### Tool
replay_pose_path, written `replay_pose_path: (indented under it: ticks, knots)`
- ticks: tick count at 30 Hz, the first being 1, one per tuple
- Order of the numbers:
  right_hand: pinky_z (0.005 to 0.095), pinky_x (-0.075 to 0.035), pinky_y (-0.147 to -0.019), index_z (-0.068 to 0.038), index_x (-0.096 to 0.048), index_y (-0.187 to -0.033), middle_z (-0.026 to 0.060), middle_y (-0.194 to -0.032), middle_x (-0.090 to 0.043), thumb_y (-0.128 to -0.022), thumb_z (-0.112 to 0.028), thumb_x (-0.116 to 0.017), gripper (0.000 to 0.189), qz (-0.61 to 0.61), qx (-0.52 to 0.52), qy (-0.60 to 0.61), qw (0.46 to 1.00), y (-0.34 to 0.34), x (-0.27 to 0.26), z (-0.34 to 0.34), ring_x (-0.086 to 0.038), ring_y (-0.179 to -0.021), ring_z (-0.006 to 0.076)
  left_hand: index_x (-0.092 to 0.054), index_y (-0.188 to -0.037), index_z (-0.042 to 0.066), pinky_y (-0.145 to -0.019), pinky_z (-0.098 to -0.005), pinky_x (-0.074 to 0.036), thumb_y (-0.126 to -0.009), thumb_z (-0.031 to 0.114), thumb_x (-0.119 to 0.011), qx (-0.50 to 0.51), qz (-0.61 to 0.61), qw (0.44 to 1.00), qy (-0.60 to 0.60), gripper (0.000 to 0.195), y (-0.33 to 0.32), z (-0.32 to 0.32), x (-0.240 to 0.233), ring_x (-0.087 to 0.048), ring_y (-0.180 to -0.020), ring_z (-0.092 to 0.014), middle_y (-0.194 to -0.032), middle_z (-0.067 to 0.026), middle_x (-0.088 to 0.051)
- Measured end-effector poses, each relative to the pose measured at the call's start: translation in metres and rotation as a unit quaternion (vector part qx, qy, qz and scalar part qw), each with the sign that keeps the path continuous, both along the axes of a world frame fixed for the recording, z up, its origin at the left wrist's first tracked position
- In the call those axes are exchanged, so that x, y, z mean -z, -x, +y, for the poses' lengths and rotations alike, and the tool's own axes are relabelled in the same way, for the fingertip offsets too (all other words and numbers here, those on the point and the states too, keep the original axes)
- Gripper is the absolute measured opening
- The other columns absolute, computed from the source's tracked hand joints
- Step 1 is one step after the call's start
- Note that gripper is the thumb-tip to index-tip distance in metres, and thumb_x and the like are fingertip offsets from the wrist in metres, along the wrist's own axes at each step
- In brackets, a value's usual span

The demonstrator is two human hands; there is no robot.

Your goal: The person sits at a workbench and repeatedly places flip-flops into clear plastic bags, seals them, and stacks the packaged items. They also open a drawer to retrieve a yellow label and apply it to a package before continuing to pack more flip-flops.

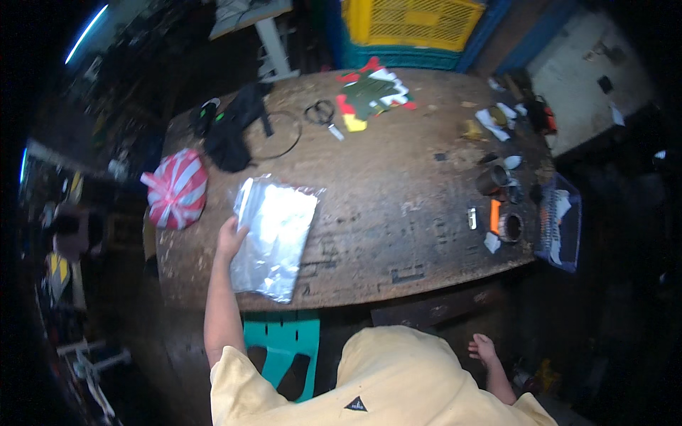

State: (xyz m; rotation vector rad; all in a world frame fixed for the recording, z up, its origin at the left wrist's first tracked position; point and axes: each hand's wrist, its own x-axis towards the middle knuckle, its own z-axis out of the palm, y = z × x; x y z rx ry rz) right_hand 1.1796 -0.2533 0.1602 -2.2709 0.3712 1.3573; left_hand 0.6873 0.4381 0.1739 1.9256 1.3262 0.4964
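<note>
My left hand (231, 238) grips the left edge of a stack of clear plastic bags (279, 229), with the thumb on top. The shiny stack is by the front left of the wooden table (373, 213), and light glares off its upper part. Away from the table, my right hand (482, 347) hangs low at my right side, its fingers a little apart and nothing in them. Beyond the bags to the left sits a knotted red-and-white striped plastic bag (178, 189).
A black bag (229, 133) lies at the back left, near a coiled black cable (319, 113). Coloured cut pieces (373, 93) are piled at the back. On the right are a metal cup (491, 180), a tape roll (510, 228) and a plastic basket (559, 229). A green stool (282, 341) stands below the front edge.
</note>
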Motion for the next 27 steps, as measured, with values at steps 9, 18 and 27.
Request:
replay_pose_path:
  ticks: [9, 18, 27]
  knots:
    - [0.0459, -0.057, -0.081, -0.009, -0.041, -0.145, 0.0139, -0.118, -0.059, -0.096, -0.06, -0.054, 0.071, -0.026, 0.212, -0.046, 0.976, -0.034, -0.017, -0.071, -0.062, -0.099, 0.0263, -0.025, -0.152, 0.004, -0.113, -0.0428, -0.037, -0.063, 0.034, -0.093, -0.201, 0.278, 0.933, 0.11, 0.116, -0.052, -0.024, 0.077, -0.046, -0.134, -0.034, -0.147, -0.0232, -0.044]
    - [0.0524, -0.042, -0.11, -0.01, -0.007, -0.159, 0.0265, -0.157, -0.023, -0.084, -0.067, -0.066, 0.112, -0.195, 0.442, -0.355, 0.8, -0.215, -0.021, -0.02, -0.035, -0.141, 0.0409, -0.068, -0.109, -0.006, -0.076, -0.0355, -0.053, -0.082, -0.003, -0.067, -0.098, -0.16, 0.964, 0.187, 0.028, -0.13, -0.169, 0.052, -0.066, -0.086, -0.02, -0.098, -0.0103, -0.071]
    - [0.0652, -0.04, -0.105, -0.02, -0.033, -0.151, 0.0139, -0.152, -0.034, -0.087, -0.052, -0.067, 0.079, -0.043, 0.513, -0.486, 0.706, -0.396, 0.027, 0.026, -0.037, -0.137, 0.0412, -0.073, -0.101, -0.002, -0.076, -0.033, -0.056, -0.082, 0.007, -0.075, 0.183, -0.155, 0.906, 0.35, 0.021, -0.423, -0.42, -0.199, -0.068, -0.085, -0.015, -0.097, -0.0096, -0.073]
